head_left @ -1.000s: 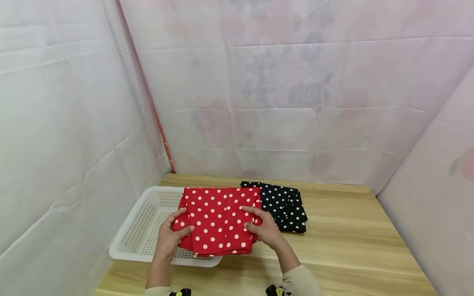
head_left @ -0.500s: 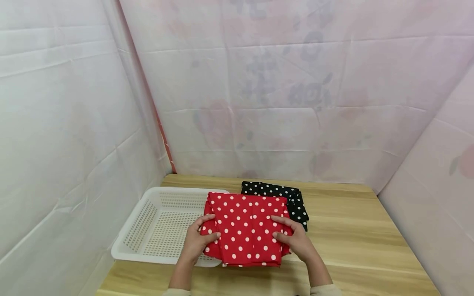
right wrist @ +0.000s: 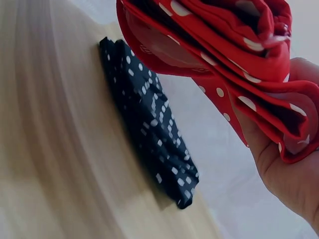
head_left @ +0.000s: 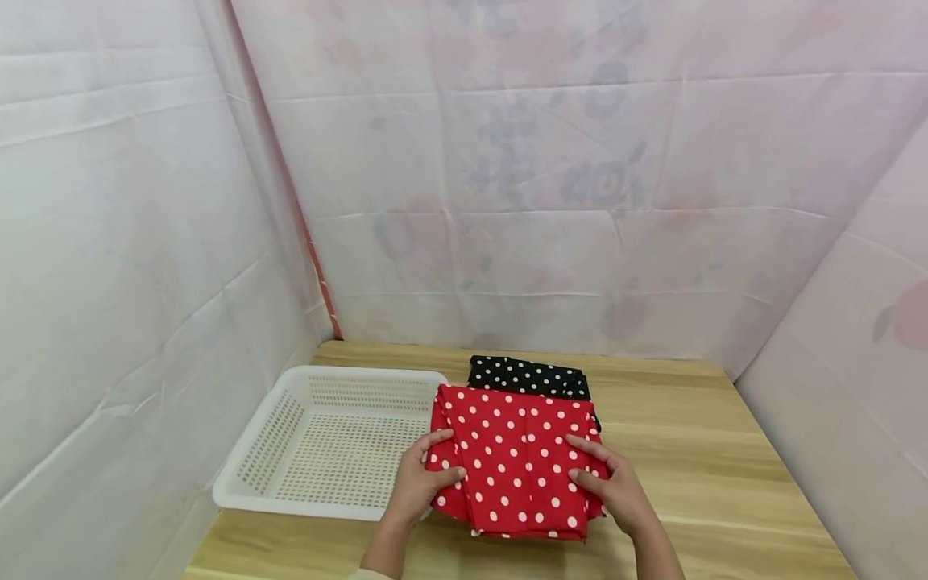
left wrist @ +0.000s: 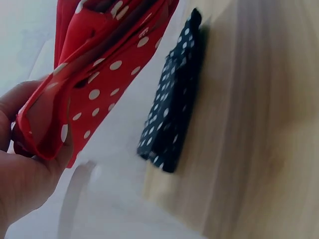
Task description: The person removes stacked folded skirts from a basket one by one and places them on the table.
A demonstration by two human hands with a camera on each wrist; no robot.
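A folded red cloth with white polka dots [head_left: 522, 467] is held up level between both hands, over the front middle of the table. My left hand [head_left: 420, 479] grips its left edge, thumb on top and the other fingers mostly beneath. On the opposite edge my right hand [head_left: 612, 487] pinches it the same way. Both wrist views show the layered folds of the red cloth [left wrist: 99, 74] raised above the wood. Behind it lies a folded black cloth with white dots [head_left: 532, 376], its front part covered by the red one in the head view.
A white perforated plastic basket [head_left: 329, 509] stands on the left of the wooden table [head_left: 696, 451], close by my left hand. White printed sheets [head_left: 507, 266] enclose the table at the back and both sides.
Both hands have carried the red cloth to the right and a little toward the front edge, off the basket and partly over the black cloth. Basket and black cloth stay put.
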